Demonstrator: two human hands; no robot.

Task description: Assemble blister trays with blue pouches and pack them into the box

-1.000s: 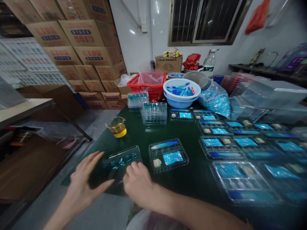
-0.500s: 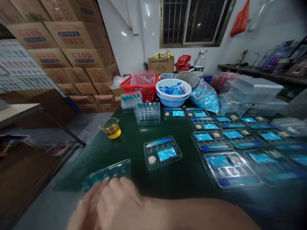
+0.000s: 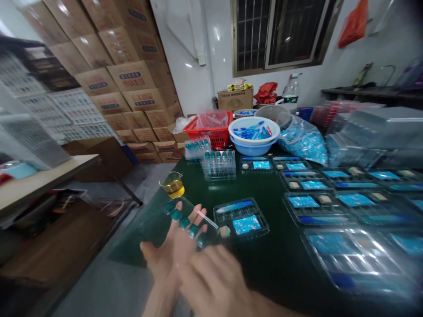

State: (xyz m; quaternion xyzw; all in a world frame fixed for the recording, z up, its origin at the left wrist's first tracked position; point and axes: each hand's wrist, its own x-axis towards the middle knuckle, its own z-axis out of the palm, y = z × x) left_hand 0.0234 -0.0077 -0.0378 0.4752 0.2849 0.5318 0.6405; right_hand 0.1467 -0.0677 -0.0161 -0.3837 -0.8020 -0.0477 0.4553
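A clear plastic tray with a row of dark teal pieces (image 3: 184, 223) lies tilted over the fingers of my left hand (image 3: 175, 253). That hand is palm up, thumb out to the side, with its fingers showing through the plastic. My right hand (image 3: 216, 275) is blurred and curled at the tray's near right side; whatever its fingers hold is hidden. Just right of the tray, an open clear tray (image 3: 259, 226) on the table holds a blue pen-like piece, a blue patterned packet and a small striped block. A glass beaker (image 3: 173, 187) of yellow liquid stands beyond my left hand.
Stacked trays of teal pieces (image 3: 218, 165) stand at the back, near a red basket (image 3: 206, 130) and a white basin (image 3: 254, 140) of blue pieces. Rows of filled trays (image 3: 309, 207) cover the right side. The green table's edge (image 3: 140, 215) runs along the left.
The teal-piece tray has been raised and tilted over my left palm, now in view. My right hand has moved right. The view has shifted left.
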